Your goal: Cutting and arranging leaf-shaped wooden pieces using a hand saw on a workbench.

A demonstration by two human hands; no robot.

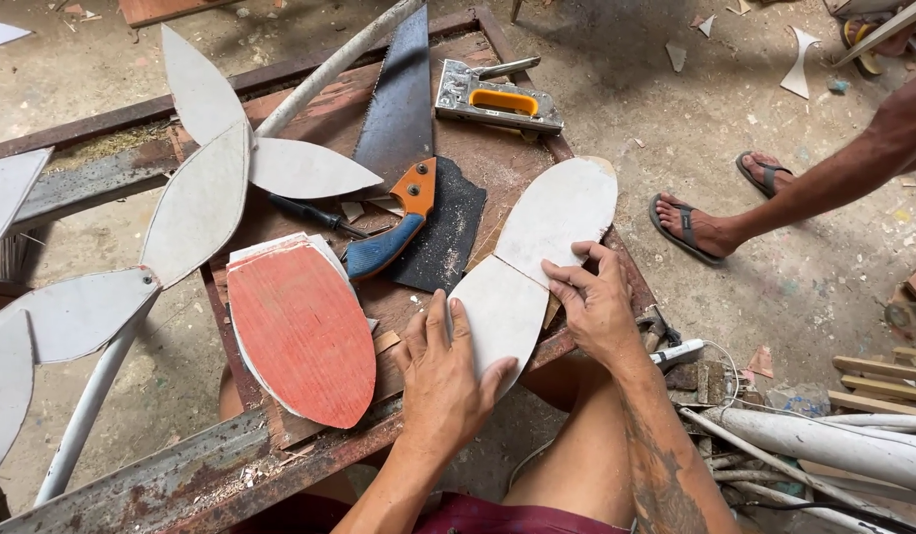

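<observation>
Two flat hands press a pair of white leaf-shaped boards on the counter [478, 168].

The left hand [443, 371], at 6 o'clock, lies palm down, fingers spread open, grasping nothing, on the near board [497, 311]. The right hand [596, 302], at 4 o'clock, rests open fingertips on the seam where the far board [562, 208] meets it. A red-faced board stack [300, 331] lies at 8 o'clock.

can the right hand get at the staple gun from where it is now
Probably yes. The right hand rests flat on the near white petal-shaped piece, holding nothing. The staple gun lies uncovered at the workbench's far end, and only the flat far white piece lies between them.
</observation>
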